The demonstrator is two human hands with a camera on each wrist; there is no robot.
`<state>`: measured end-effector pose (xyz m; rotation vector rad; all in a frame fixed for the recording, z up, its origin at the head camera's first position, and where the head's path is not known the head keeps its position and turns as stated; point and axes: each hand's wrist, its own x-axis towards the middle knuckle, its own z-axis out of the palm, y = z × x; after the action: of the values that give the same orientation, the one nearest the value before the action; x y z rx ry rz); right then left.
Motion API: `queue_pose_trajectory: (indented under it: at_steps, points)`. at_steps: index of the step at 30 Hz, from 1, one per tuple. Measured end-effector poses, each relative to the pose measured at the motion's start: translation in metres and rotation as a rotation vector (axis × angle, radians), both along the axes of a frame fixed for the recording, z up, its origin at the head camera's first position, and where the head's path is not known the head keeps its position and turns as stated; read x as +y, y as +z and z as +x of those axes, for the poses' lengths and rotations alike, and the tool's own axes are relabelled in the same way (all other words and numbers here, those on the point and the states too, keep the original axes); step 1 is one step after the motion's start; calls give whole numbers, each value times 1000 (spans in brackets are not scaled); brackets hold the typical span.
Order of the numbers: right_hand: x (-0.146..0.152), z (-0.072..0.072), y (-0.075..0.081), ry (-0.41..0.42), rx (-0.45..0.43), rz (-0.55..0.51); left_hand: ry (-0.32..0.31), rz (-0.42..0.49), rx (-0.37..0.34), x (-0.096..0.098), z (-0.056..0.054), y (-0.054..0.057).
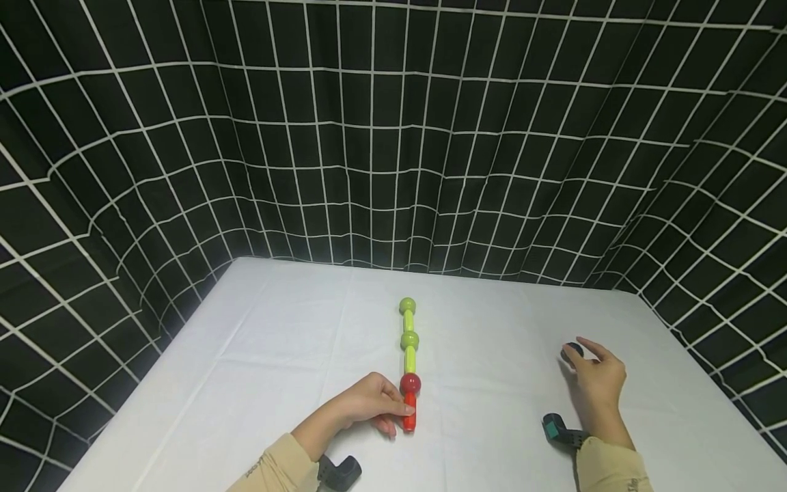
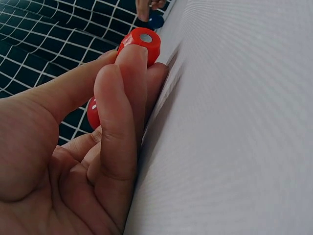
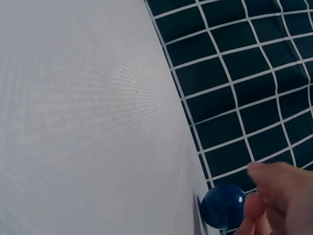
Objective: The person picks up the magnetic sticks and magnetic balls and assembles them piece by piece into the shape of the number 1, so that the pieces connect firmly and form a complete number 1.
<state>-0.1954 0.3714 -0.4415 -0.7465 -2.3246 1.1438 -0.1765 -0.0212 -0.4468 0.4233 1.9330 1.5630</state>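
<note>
A chain of magnetic balls and rods lies on the table in the head view. From the far end come a green ball [image 1: 408, 305], a yellow-green rod [image 1: 408, 321], another green ball [image 1: 409, 340], another yellow-green rod [image 1: 410, 360] and a red ball [image 1: 410, 384]. My left hand [image 1: 371, 403] pinches a red rod [image 1: 409, 422] at the near end; its metal tip shows in the left wrist view. To the right, my right hand [image 1: 599, 379] hovers at a dark blue ball [image 3: 223, 206], fingertips close to it. Whether they touch it is unclear.
A white cloth [image 1: 295, 342] covers the table. A black curtain with white grid lines [image 1: 369, 137] hangs behind and at both sides. Each wrist carries a small dark camera, seen below the right hand [image 1: 562, 434] and the left hand [image 1: 340, 473].
</note>
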Motion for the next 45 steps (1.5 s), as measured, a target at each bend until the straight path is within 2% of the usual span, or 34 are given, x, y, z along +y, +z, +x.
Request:
queue_pose_trajectory:
  at_steps: [4,11,27,39,45]
  points:
    - [2,1,-5,-5,-17,-4,1,-3,1,0,0,2]
    - [5,0,-12,7,-49,85,-9,0,2,0,-1,0]
    - [6,0,-17,58,-38,228,-6,4,0,0,-1,-3]
    - [4,1,-17,64,-52,248,-7,10,2,0,-1,-2]
    - [1,0,-15,67,-110,226,-4,11,2,0,0,-2]
